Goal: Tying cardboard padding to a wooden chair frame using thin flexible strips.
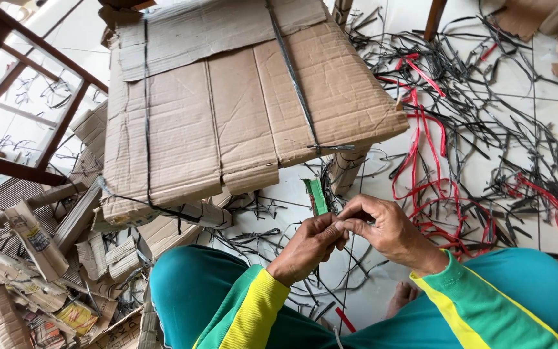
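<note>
Green strip (pixel 316 196), brown cardboard (pixel 227 110), red and black straps (pixel 421 148), white floor (pixel 382 271)

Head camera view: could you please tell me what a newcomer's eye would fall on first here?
The bundle of flattened cardboard, bound with dark straps, fills the upper middle. To the right, a tangle of black and red strap offcuts litters the white floor. At the lower centre, the left hand and right hand meet, pinching a thin dark strap, with a green strip just above them.

There are two hands, one big cardboard bundle (pixel 240 110), one green strip (pixel 316 196), one bare foot (pixel 403 297) and too many black straps (pixel 485 129) to count (some are red).
</note>
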